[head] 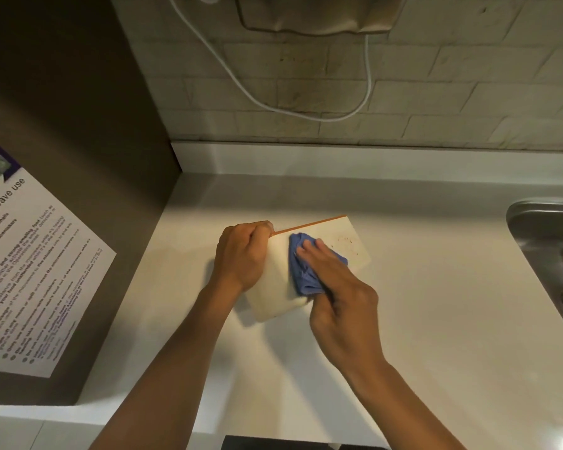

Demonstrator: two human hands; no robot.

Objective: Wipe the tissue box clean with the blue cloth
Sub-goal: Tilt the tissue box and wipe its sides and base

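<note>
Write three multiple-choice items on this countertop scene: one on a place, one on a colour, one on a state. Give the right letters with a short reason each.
1. Where is the sink?
A. At the right edge of the view
B. Left of the tissue box
C. Under the microwave notice

2. What colour is the cloth?
A. Green
B. Blue
C. Red

3. What is the left hand doing?
A. Hanging idle off the counter
B. Pressing the cloth flat
C. Gripping the tissue box's left end

Answers:
1. A: the steel basin sits at the right edge, past the tissue box.
2. B: the bunched cloth under the right hand is blue.
3. C: its fingers curl round the box's left end while the right hand holds the cloth on top.
</note>
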